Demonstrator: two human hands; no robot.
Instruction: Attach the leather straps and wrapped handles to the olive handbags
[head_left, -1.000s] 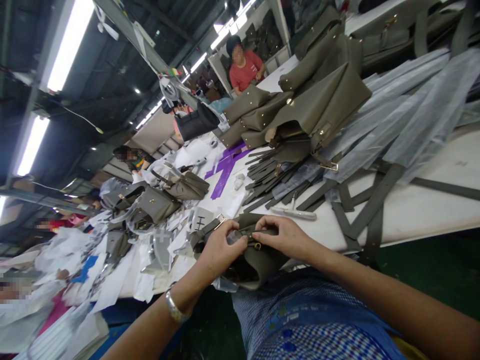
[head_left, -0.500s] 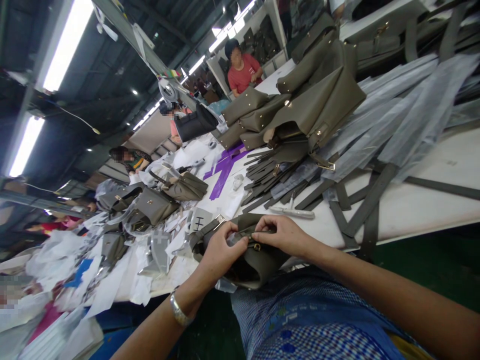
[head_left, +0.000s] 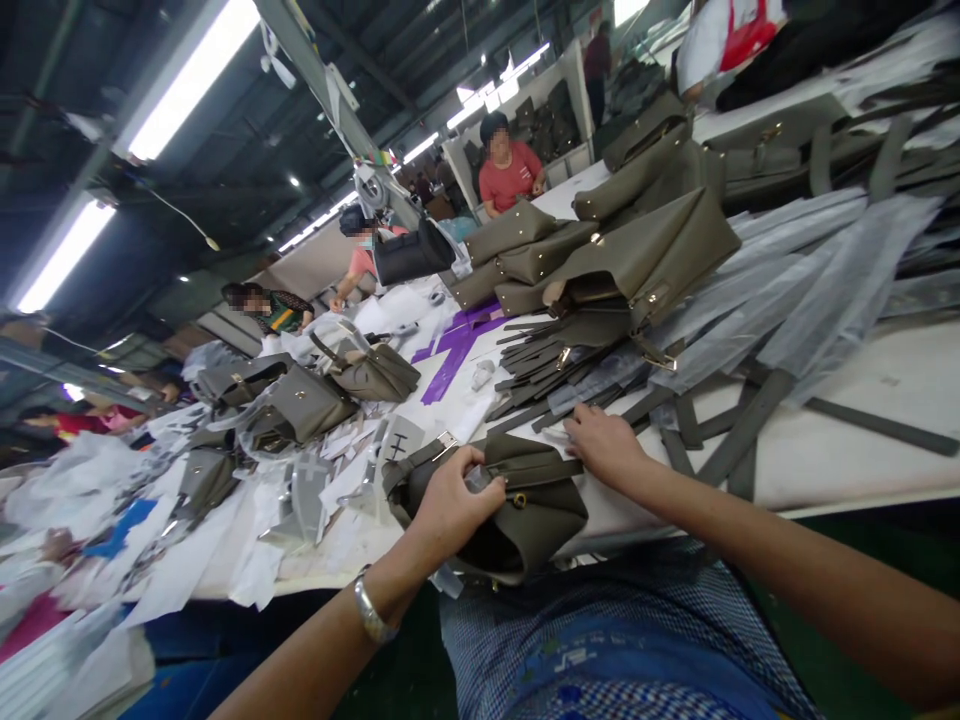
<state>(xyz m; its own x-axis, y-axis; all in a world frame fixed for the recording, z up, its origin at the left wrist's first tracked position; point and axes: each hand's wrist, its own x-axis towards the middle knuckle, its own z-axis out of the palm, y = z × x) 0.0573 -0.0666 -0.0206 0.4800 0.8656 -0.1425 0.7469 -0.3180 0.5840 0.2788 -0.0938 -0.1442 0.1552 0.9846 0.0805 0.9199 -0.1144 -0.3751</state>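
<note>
A small olive-grey handbag (head_left: 536,510) lies tilted at the table's front edge, its dark opening towards me and a gold fitting on its flap. My left hand (head_left: 457,500) grips it, thumb and fingers closed on the upper edge near a bit of clear plastic. To the right of the bag, my right hand (head_left: 609,445) rests on the table with curled fingers over a slim pale tool (head_left: 555,433). Most of that tool is hidden under the hand, so its kind does not show.
Loose olive straps (head_left: 547,365) and plastic-wrapped straps (head_left: 817,270) spread to the right. Larger olive bags (head_left: 652,260) are piled behind them. Leftward lie more handbags (head_left: 307,405), white paper and purple strips (head_left: 450,365). Several co-workers sit along the far side.
My right hand has let go of the bag's flap and moved right, onto the pale tool on the table. My left hand still holds the bag. The view has shifted slightly.
</note>
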